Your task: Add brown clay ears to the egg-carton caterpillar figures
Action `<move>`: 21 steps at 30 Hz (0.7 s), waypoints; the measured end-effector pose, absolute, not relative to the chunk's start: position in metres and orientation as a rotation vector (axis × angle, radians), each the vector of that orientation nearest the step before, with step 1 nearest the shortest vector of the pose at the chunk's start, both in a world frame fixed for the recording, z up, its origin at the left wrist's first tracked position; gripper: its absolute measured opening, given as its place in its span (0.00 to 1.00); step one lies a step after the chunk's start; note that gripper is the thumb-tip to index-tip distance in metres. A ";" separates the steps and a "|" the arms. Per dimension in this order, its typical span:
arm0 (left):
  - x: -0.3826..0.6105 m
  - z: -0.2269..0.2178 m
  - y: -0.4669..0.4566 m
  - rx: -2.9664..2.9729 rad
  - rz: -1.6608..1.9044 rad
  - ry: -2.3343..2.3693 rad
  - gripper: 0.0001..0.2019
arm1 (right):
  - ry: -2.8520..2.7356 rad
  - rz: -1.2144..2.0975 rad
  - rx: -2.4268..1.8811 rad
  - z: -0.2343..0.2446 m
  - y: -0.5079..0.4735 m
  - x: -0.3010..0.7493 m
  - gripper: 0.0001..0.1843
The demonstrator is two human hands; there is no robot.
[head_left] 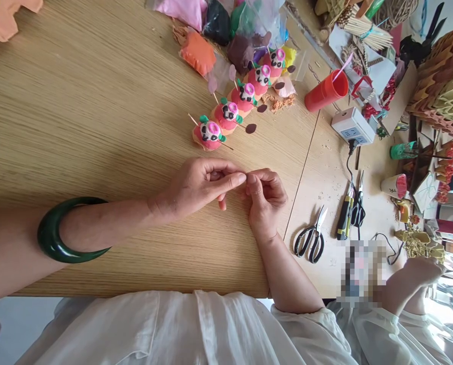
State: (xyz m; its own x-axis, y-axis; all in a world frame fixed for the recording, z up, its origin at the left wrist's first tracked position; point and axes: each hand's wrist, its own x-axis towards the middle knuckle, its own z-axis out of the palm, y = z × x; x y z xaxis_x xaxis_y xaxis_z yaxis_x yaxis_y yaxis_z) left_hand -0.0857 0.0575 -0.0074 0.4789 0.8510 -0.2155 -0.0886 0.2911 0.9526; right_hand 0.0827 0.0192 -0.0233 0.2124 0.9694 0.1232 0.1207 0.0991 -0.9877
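Note:
My left hand (196,185), below a dark green bangle (53,230) on the forearm, pinches with thumb and forefinger. Its fingertips meet those of my right hand (266,195), also closed in a pinch. Whatever lies between them is too small or hidden to make out. Just beyond my hands runs a slanting row of several clay figures, the nearest one (210,134) with a white face, pink snout, green bits and thin sticks at its sides. Farther figures, such as this one (227,114), carry dark oval pieces (251,129) on their sticks.
Bags of coloured clay, one orange (197,53), lie behind the figures. To the right are a red cup (327,90), a white power strip (351,125), black-handled scissors (312,238) and pliers (345,215). Another person's arm (409,284) rests at the far right.

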 end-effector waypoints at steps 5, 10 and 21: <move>-0.085 -0.007 0.059 1.137 0.739 0.848 0.10 | -1.227 0.915 -1.262 -0.026 0.019 0.085 0.10; -0.085 -0.007 0.058 1.134 0.739 0.853 0.10 | -1.147 0.987 -1.270 -0.027 0.018 0.084 0.09; -0.087 -0.008 0.056 1.117 0.768 0.876 0.18 | -1.256 0.826 -1.316 -0.024 0.020 0.084 0.14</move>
State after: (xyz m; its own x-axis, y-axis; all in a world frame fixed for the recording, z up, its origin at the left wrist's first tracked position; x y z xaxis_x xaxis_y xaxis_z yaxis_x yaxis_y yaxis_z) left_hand -0.0866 0.0560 -0.0075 0.4563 0.8673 -0.1989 -0.0835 0.2643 0.9608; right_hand 0.0842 0.0199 -0.0237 0.1996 0.9619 0.1871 0.2093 0.1447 -0.9671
